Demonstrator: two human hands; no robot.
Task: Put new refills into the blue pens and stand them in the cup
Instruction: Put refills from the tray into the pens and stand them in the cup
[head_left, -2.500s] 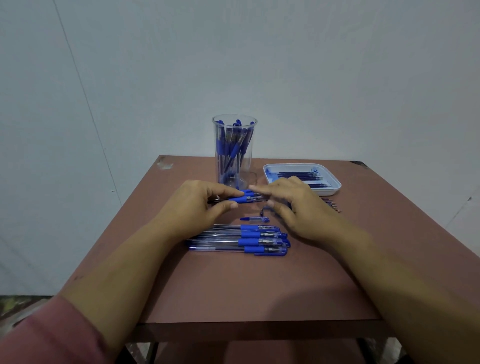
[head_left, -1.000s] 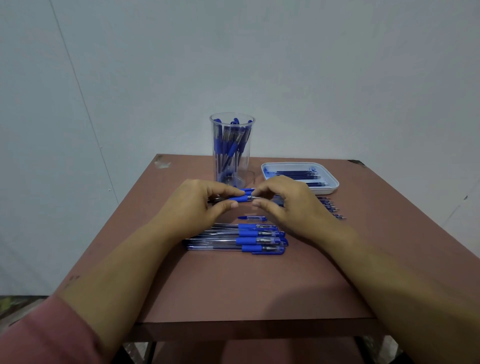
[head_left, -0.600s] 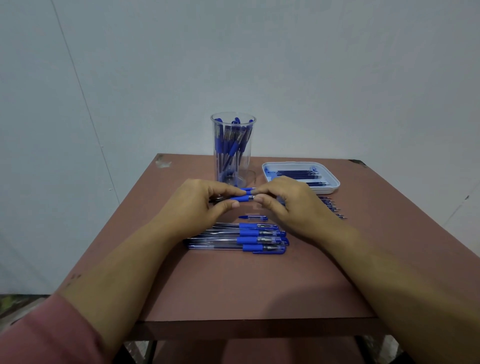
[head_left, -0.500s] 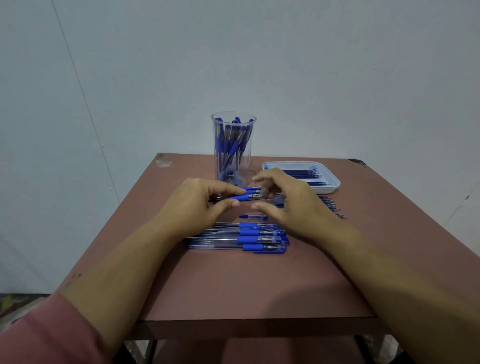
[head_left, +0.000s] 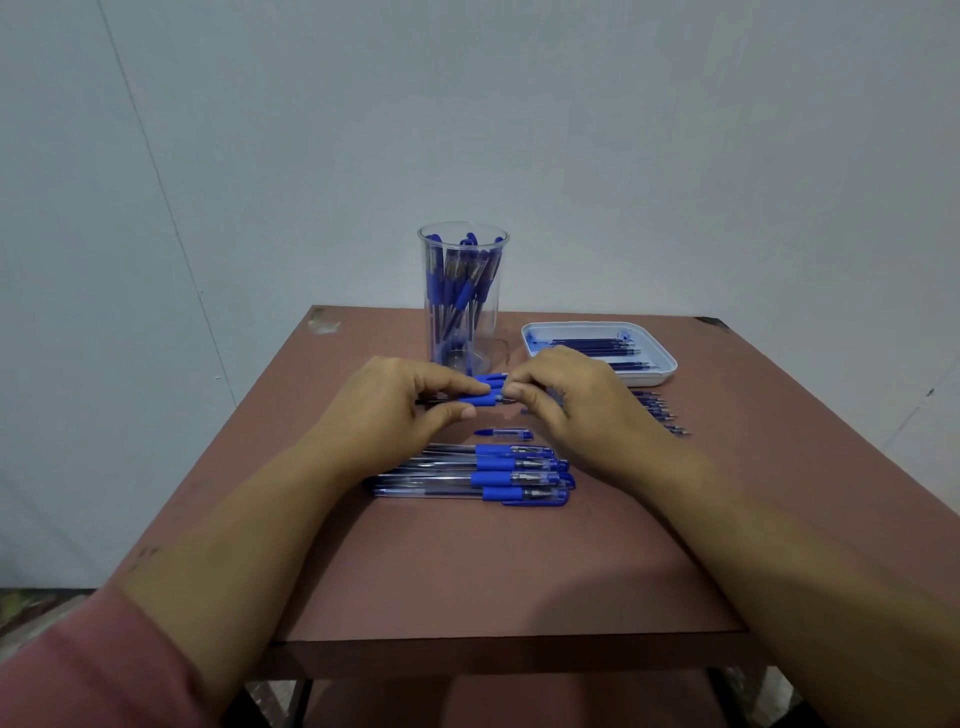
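My left hand (head_left: 387, 410) grips a blue pen (head_left: 480, 399) by its blue grip section, held level above the brown table (head_left: 467, 571). My right hand (head_left: 576, 405) pinches the pen's tip end with thumb and forefinger. A clear cup (head_left: 462, 299) with several blue pens standing in it is just behind my hands. A loose pen cap (head_left: 504, 433) lies below the held pen. In front of it lies a row of several capped blue pens (head_left: 478, 475).
A white tray (head_left: 597, 351) holding several refills sits at the back right. More thin refills (head_left: 660, 410) lie on the table to the right of my right hand. A plain wall stands behind the table.
My right hand's fingers lifted off the pen tip briefly half a second ago and have closed on it again. The left hand has kept its hold.
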